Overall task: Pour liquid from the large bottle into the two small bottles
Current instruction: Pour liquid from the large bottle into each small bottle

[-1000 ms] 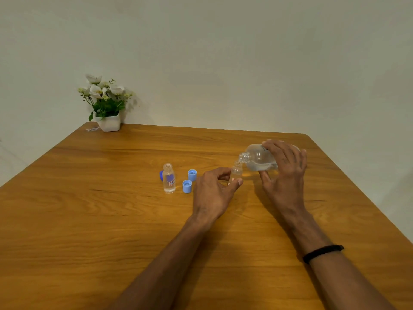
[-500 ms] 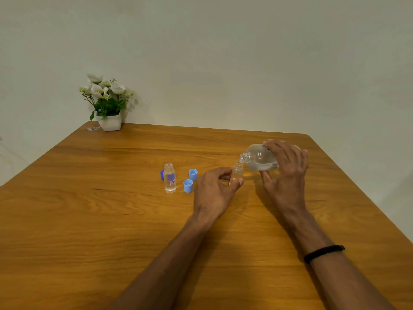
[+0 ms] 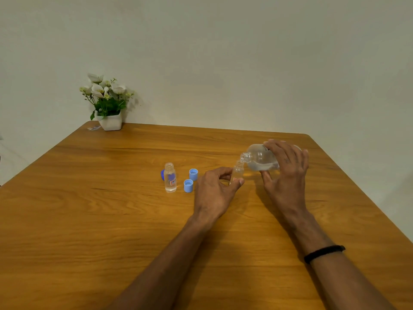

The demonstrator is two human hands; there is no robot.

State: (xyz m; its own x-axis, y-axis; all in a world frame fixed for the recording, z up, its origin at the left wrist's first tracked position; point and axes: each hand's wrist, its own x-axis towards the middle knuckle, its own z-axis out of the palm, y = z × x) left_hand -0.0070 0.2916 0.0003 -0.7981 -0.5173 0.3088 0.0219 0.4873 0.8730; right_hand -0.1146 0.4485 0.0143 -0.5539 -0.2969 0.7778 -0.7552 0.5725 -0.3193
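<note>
My right hand point(image 3: 287, 173) grips the large clear bottle point(image 3: 259, 158), tipped sideways with its open neck pointing left over the mouth of a small clear bottle point(image 3: 237, 172). My left hand point(image 3: 214, 192) pinches that small bottle between thumb and fingers as it stands on the wooden table point(image 3: 111, 220). Clear liquid lies along the lower side of the large bottle. A second small bottle point(image 3: 170, 178), open and holding clear liquid, stands upright to the left, apart from both hands.
Two light blue caps point(image 3: 193, 174) point(image 3: 188, 185) sit between the small bottles. A darker blue cap point(image 3: 162, 174) lies behind the left bottle. A white pot of flowers point(image 3: 107, 104) stands at the table's far left corner. The table's right edge runs close to my right arm.
Both hands and bottles hold nearly the same pose. The large bottle's neck stays over the small bottle's mouth.
</note>
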